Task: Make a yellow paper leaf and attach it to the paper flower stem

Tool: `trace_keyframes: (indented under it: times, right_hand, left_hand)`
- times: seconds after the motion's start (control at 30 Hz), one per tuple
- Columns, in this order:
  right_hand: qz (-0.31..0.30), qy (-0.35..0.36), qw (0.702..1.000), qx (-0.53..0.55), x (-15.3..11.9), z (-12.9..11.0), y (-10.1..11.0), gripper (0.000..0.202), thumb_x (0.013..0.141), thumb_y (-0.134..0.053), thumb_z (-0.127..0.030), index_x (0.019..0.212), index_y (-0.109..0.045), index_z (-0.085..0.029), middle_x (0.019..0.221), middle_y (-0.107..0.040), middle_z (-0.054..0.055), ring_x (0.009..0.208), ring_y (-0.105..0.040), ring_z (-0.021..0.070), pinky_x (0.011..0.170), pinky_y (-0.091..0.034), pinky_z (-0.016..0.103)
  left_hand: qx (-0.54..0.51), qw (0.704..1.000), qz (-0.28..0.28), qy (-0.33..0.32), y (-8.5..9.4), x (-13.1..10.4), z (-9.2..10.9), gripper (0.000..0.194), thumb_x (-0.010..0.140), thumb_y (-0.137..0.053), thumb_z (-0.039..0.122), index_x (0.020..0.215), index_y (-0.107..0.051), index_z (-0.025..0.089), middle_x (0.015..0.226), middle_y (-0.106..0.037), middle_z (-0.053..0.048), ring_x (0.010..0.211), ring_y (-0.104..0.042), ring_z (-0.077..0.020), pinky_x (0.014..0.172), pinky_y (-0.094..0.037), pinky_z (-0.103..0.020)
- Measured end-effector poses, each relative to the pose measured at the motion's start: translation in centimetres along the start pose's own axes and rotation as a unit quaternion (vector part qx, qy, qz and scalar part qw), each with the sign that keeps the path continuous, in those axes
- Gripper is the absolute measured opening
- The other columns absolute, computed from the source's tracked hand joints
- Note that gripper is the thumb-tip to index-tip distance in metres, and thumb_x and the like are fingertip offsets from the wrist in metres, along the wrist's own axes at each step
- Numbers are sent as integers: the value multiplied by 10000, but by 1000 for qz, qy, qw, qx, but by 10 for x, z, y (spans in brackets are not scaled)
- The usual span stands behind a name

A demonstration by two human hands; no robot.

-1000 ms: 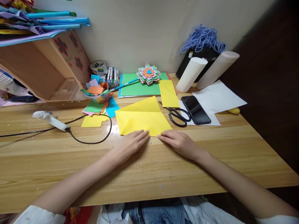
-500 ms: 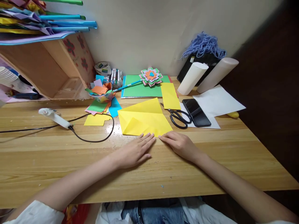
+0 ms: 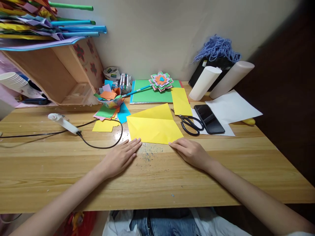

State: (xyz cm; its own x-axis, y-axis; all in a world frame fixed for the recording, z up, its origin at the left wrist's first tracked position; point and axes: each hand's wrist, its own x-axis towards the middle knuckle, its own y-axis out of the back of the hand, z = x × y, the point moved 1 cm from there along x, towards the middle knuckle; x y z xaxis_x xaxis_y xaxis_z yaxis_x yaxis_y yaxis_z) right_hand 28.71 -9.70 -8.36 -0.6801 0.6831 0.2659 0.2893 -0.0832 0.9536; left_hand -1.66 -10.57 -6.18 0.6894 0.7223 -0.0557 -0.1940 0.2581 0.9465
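Observation:
A folded yellow sheet (image 3: 154, 126) lies on the wooden table, its straight near edge facing me. My left hand (image 3: 120, 157) rests flat with fingers stretched, the fingertips at the sheet's near left corner. At the near right corner, my right hand (image 3: 190, 151) has its fingers pressed together on the paper. Black-handled scissors (image 3: 190, 124) lie just right of the sheet, their blades partly under a yellow strip (image 3: 181, 101).
A glue gun (image 3: 64, 124) with a looping black cable is on the left. Behind stand a cup of paper scraps (image 3: 110, 102) and a paper flower (image 3: 161, 81). A phone (image 3: 209, 119), white paper (image 3: 233, 106) and white rolls (image 3: 205, 83) are at right.
My left hand has slid left along the near edge of the yellow sheet, away from my right hand, and the sheet lies flatter. My right hand stays at the right corner.

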Motion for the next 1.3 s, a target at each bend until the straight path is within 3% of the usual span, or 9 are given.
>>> trace_keyframes:
  times: [0.13, 0.3, 0.43, 0.6, 0.87, 1.3]
  right_hand:
    - [-27, 23, 999, -31, 20, -11, 1, 299, 880, -385, -194, 1120, -563, -188, 917, -610, 100, 848, -542, 212, 701, -450, 329]
    - [-25, 112, 993, 34, 62, -36, -7, 347, 889, -386, -241, 1212, -498, -182, 1106, -573, 95, 1046, -469, 217, 892, -408, 363]
    - [-1, 105, 993, 46, 75, -44, -16, 303, 886, -391, -227, 1131, -556, -156, 1101, -601, 81, 1038, -484, 218, 906, -411, 367]
    - [41, 64, 995, 63, 59, -34, -15, 230, 872, -428, -195, 1009, -612, -188, 1050, -648, 53, 994, -527, 209, 864, -454, 370]
    - [56, 3, 993, 108, 20, -13, 1, 168, 819, -487, -144, 895, -626, -200, 1059, -653, 44, 1037, -524, 212, 867, -478, 378]
    - [117, -89, 980, 137, -31, 7, 10, 182, 764, -515, -99, 879, -609, -204, 1058, -642, 69, 1035, -540, 215, 874, -469, 410]
  left_hand:
    - [10, 1000, 14, 4, -2, -1, -1, 462, 912, -287, 282, 1373, -274, 259, 1422, -323, -18, 1296, -316, -166, 1083, -241, -405]
    - [31, 999, 29, 3, -2, 0, 0, 453, 906, -299, 277, 1359, -305, 254, 1405, -361, -18, 1277, -349, -159, 1076, -250, -410]
    - [35, 998, 43, -1, -3, -1, 1, 455, 905, -304, 282, 1359, -302, 258, 1404, -363, -19, 1277, -352, -166, 1072, -257, -410]
    - [37, 998, 41, -1, -4, -1, 0, 450, 907, -298, 288, 1356, -308, 258, 1411, -350, -17, 1283, -341, -166, 1077, -252, -412]
    - [54, 997, 51, 8, -7, -3, -1, 450, 905, -300, 295, 1351, -321, 238, 1409, -353, -21, 1269, -364, -167, 1075, -267, -396]
    - [81, 994, 63, 20, -7, -4, 1, 458, 893, -324, 323, 1339, -340, 219, 1392, -382, -39, 1253, -389, -169, 1060, -304, -376]
